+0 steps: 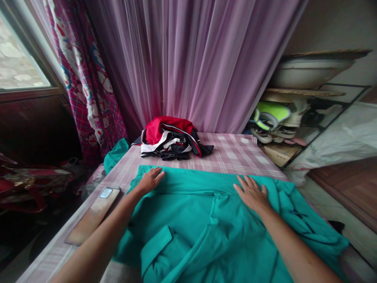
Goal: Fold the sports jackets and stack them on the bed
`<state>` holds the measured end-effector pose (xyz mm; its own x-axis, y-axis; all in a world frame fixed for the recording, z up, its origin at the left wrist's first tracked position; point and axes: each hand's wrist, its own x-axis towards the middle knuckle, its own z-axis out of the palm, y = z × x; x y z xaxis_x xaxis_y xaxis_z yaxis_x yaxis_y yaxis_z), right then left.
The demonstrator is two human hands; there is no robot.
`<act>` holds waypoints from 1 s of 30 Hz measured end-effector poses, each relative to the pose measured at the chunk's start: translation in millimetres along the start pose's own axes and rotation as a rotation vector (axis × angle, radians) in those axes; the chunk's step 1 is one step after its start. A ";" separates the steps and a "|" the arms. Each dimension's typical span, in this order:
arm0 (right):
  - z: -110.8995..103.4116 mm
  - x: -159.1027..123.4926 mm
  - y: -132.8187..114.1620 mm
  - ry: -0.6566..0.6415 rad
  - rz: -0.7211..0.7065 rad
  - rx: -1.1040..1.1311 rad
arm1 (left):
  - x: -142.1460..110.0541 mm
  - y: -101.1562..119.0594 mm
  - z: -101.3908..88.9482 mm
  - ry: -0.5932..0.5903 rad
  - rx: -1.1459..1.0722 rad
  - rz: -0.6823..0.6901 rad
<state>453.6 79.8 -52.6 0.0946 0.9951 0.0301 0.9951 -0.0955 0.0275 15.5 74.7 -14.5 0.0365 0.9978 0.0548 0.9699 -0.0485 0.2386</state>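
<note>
A teal long-sleeved garment point(188, 212) lies spread over the near part of the table, its far edge fairly straight and a cuffed sleeve crossing its near side. Flat on the upper left of the cloth rests my left hand point(151, 179), fingers loosely extended. My right hand point(251, 190) presses on the upper right part with its fingers spread. Neither hand grips the fabric. To the right, the garment bunches up in folds and hangs toward the table's edge.
A red, black and white clothing pile point(173, 137) sits at the back of the checkered tablecloth point(235, 151). A phone point(94, 216) lies by my left forearm. Purple curtains point(188, 67) hang behind. At right, a shelf holds shoes point(262, 135) and a basin point(313, 70).
</note>
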 end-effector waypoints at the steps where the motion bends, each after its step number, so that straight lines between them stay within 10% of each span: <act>1: -1.3 0.2 -0.1 -0.006 0.001 -0.003 | 2.1 -4.9 -0.8 0.048 0.004 0.019; 13: -10.1 -3.0 -3.0 -0.035 0.005 0.017 | 9.4 -26.5 5.3 -0.041 0.125 -0.167; 19: -11.0 -3.9 -4.9 -0.017 -0.001 0.033 | 4.3 1.8 -3.8 0.065 0.137 -0.062; 26: -10.1 -1.9 0.8 0.064 -0.025 0.126 | -13.9 29.3 12.7 -0.100 0.171 -0.106; 30: -16.6 -20.0 -10.8 0.242 -0.246 0.253 | -12.6 27.1 12.1 -0.105 0.178 -0.105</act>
<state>440.4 60.5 -36.9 -0.1268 0.9494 0.2874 0.9659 0.1841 -0.1821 44.3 61.3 -20.4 -0.0513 0.9966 -0.0647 0.9965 0.0554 0.0627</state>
